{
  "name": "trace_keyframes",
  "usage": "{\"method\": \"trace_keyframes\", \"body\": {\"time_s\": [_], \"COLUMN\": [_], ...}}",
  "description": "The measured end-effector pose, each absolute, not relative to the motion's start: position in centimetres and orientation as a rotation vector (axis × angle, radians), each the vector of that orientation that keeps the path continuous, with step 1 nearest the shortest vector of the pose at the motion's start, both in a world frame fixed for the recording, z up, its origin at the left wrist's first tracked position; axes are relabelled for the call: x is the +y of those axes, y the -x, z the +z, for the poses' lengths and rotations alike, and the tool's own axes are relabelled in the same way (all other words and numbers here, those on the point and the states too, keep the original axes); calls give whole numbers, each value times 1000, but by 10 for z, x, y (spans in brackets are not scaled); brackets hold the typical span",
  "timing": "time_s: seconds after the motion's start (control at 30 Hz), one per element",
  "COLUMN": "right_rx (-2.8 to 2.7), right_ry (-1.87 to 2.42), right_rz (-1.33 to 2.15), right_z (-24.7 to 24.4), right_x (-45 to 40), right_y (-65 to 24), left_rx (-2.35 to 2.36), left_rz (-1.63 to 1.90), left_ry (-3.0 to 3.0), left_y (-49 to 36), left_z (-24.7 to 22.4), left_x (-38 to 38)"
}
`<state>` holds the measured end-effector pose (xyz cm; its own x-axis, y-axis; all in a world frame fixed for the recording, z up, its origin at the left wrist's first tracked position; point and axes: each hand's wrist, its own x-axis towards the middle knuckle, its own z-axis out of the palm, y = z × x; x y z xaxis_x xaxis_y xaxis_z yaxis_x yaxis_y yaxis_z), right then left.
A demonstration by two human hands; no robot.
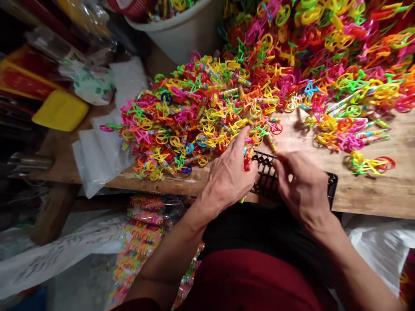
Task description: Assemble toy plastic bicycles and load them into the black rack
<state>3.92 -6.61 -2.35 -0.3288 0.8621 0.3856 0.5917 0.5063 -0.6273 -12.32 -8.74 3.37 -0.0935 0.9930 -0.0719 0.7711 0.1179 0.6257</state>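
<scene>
Ok so handling tips here: the left grip (pixel 227 173) is curled partway, thumb well off the outstretched pointing finger, and it looks like it's got a few coloured toy pieces (pixel 248 159) cradled in that gap, so I'd go easy on the squeeze since thin plastic like that probably bends. The right grip (pixel 302 186) has its fingers bunched close together, with a little printed tube (pixel 271 142) right at the fingertips, but it's too blurry to tell if that's pinched or just lying behind. The black slotted rack (pixel 333 180) sits under and between both grips at the near edge of the table (pixel 366 196), so I'd steady it lightly and bring pieces in straight. The main toy pile (pixel 191 116) is just past the left grip; take singles off its near side, tangled ones likely snag. The loose cluster (pixel 346 127) beyond the right grip looks easier tbh.
</scene>
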Motion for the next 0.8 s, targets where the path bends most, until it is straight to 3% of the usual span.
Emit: {"method": "trace_keyframes", "body": {"time_s": [0.1,0.27,0.43,0.63,0.8], "right_rx": [-2115,-2152,-2192,-1915,-1914], "right_ry": [1426,1562,1341,1225,1116], "right_rz": [356,407,376,677,732], "right_z": [-28,-40,-29,-33,-39], "right_x": [-28,5,-3,-37,-60], "right_y": [-34,-38,-72,-77,-64], "left_rx": [1919,1893,1878,1790,1862], "left_rz": [606,635,636,613,559], "left_ry": [-1721,-1738,-1747,-1758,-1754], "left_y": [125,127,128,133,139], "left_z": [36,35,34,38,46], "left_x": [-88,-89,-88,-87,-81]}}
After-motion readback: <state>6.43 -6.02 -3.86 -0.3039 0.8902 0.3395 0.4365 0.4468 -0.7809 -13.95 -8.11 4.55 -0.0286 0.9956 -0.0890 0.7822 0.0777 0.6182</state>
